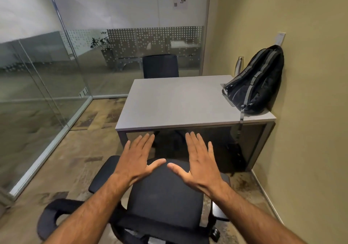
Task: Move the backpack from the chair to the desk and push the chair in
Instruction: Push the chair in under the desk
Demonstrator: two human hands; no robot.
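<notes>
A black backpack (258,81) with grey stripes stands on the right end of the grey desk (169,102), leaning against the wall, one strap hanging over the desk's front edge. A black office chair (165,196) with armrests stands in front of the desk, its seat outside the desk's front edge. My left hand (138,156) and my right hand (197,159) are held flat with fingers spread, palms down, above the chair's seat and top of its backrest. Neither hand holds anything.
A metal bottle (238,65) stands on the desk behind the backpack. A second dark chair (160,65) sits at the desk's far side. Glass walls (47,85) run along the left and back; a yellow wall (310,93) bounds the right. Patterned carpet lies to the left.
</notes>
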